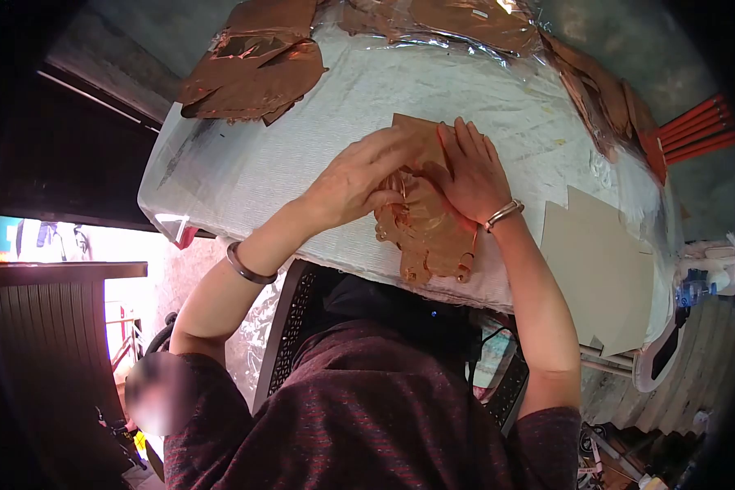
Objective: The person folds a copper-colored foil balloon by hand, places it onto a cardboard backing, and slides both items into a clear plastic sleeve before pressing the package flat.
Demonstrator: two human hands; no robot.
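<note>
A crinkled, glossy copper-brown piece point(425, 224) of thin material lies on the white-covered table near its front edge. Its lower edge ends in rounded, finger-like lobes. My left hand point(359, 175) is bent over the left side of this piece, thumb and fingers closing on it; the fingertips are partly hidden in its folds. Stretched flat, my right hand point(475, 181) rests on the right side with the fingers pointing away from me. A flat brown part point(416, 131) reaches out beyond both hands.
Stacks of similar brown pieces lie at the far left point(257, 77), along the back point(474, 24) and at the right edge point(600, 94), some with clear film. Grey-beige card sheets point(600, 269) lie at the right. Red rods point(698, 131) stick out beyond the table.
</note>
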